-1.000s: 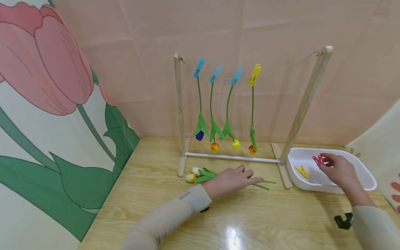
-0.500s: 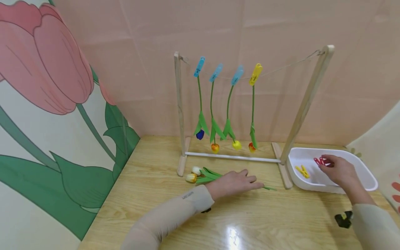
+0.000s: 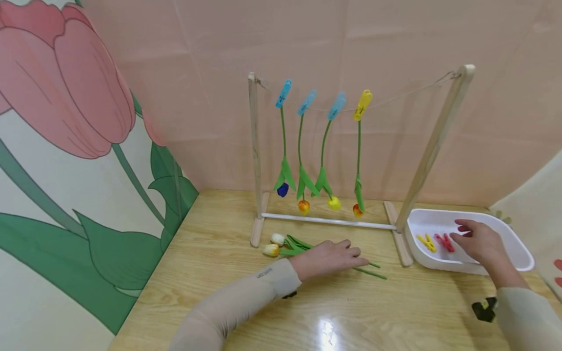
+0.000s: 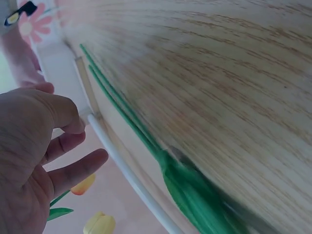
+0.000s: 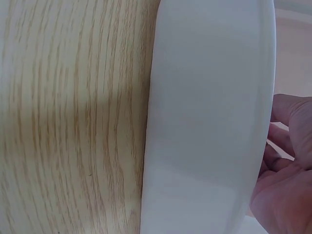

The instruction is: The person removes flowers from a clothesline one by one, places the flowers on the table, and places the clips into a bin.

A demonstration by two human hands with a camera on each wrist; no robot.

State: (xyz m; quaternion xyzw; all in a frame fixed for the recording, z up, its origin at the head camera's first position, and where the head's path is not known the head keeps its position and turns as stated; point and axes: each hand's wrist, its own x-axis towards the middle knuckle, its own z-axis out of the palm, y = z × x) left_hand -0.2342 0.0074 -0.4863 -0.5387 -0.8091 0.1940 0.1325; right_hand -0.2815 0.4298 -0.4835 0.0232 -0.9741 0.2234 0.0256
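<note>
Low over tulips [image 3: 290, 252], left hand [image 3: 327, 258] spread-fingered, beside red clothespin [image 3: 448, 243], right hand [image 3: 482, 242], fingers parted

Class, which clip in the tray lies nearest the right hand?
The red clip: it lies between the right hand and the yellow clip.

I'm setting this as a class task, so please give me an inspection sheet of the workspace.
Surface: wood-grain table, one bright reflection.
Job's things: four hanging tulips clipped on the wooden rack; two loose tulips; white tray holding a yellow clip and red clip.
Clutter: nothing seen.
Hands: left hand over the loose tulips, right hand at the tray, neither gripping anything.
Cables: nothing seen.
Surroundings: pink backdrop, tulip-print panel.
</note>
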